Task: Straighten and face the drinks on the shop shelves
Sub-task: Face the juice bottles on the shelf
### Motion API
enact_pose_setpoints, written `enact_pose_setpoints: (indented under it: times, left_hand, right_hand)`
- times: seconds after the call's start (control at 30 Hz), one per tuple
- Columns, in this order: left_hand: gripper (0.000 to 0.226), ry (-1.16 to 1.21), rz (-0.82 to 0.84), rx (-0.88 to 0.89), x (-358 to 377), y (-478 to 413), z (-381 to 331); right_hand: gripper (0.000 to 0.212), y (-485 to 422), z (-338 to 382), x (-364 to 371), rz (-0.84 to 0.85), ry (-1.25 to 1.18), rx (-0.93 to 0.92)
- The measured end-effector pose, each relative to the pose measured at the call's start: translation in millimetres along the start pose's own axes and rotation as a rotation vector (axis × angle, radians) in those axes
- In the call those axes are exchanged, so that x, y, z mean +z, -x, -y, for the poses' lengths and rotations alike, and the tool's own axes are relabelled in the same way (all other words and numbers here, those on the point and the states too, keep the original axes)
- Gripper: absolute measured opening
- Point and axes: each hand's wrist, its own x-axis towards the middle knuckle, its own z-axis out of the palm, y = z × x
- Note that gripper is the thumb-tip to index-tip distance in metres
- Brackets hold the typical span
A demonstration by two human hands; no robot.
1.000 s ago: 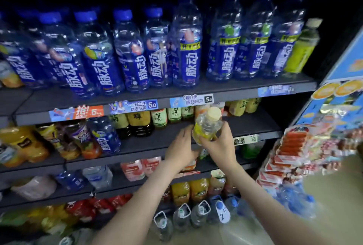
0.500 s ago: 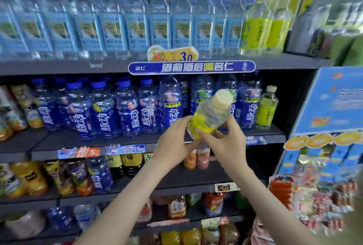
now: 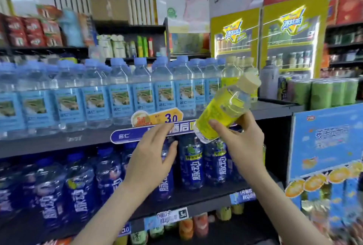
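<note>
Light blue water bottles (image 3: 121, 99) fill the top shelf (image 3: 59, 143); the far-left ones are cut off and blurry. Dark blue bottles (image 3: 193, 166) stand on the shelf below. The left hand (image 3: 151, 158) is loose and open in front of them, holding nothing, and hides part of the blue sign (image 3: 125, 136). At its 2 o'clock is the yellow bottle (image 3: 222, 115), up in the air by the top shelf edge, tipped with its cream cap (image 3: 250, 81) toward 2 o'clock. The right hand (image 3: 241, 142) grips its low end. The label words are too blurry to read.
</note>
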Motion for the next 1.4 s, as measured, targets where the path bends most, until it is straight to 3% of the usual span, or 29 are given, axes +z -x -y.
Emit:
enact_pose_setpoints:
  times: [0.17, 0.37, 0.63, 0.97, 1.03, 1.1, 1.17, 1.23, 1.3, 1.4]
  left_hand:
    - [0.040, -0.062, -0.066, 0.125, 38, -39, -12]
    - [0.049, -0.142, 0.007, 0.126, 99, -107, -59]
    - [0.079, -0.076, 0.206, -0.277, 171, -178, -98]
    - [0.085, -0.129, 0.125, -0.293, 206, -185, -100]
    - [0.082, -0.194, 0.148, -0.293, 203, -182, -106]
    - [0.068, -0.284, 0.115, -0.271, 199, -170, -115]
    - [0.052, -0.308, -0.024, -0.194, 199, -146, -121]
    - [0.039, -0.313, -0.179, -0.073, 207, -115, -120]
    - [0.034, -0.321, -0.265, 0.021, 218, -82, -116]
    - [0.032, -0.317, -0.254, 0.124, 235, -38, -108]
  right_hand:
    - [0.036, -46, -3, -38, -0.138, 0.134, -0.068]
    - [0.037, -127, -23, -83, -0.161, 0.346, -0.047]
    - [0.049, -213, -83, -95, 0.037, 0.486, 0.031]
    - [0.078, -231, -120, -81, 0.354, 0.524, 0.059]
    - [0.076, -221, -119, -87, 0.367, 0.525, 0.046]
    - [0.064, -195, -118, -98, 0.208, 0.490, -0.084]
    - [0.042, -159, -129, -110, -0.022, 0.393, -0.324]
    - [0.026, -123, -157, -122, -0.155, 0.376, -0.447]
    - [0.026, -97, -193, -131, -0.121, 0.405, -0.333]
    - [0.040, -72, -243, -139, 0.021, 0.536, -0.083]
